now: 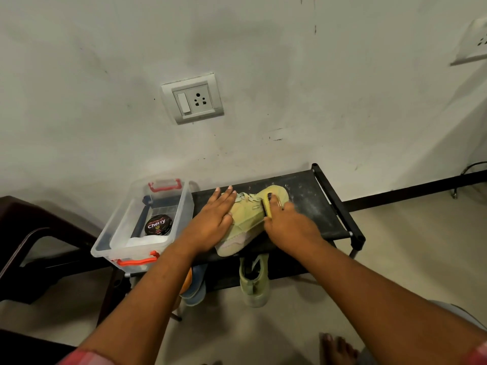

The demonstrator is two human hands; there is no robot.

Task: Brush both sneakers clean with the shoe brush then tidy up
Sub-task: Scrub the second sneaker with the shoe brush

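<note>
A head-worn camera looks down at two bare forearms reaching forward. Nearest the viewer, below the right arm, a bare foot (338, 347) rests on the pale floor. Beneath and between the hands, a second pale green sneaker (254, 281) sits on the lower shelf of a black shoe rack (332, 206), with blue footwear (195, 287) beside it under the left wrist.

The left hand (212, 219) lies flat and open, fingers stretched out, pressing on the near side of a pale green sneaker (246, 219) that rests on the rack's top shelf. The right hand (287, 223), just to the right of the left hand, is closed around a yellow shoe brush (266, 205), which touches the sneaker's upper near its laces.

To the left of the left hand stands a clear plastic box (116, 233) with orange-red latches; inside it lies a round black tin (158, 224) labelled "Cherry". Beyond both hands, a scuffed white wall carries a switch and socket plate (192, 98).
</note>
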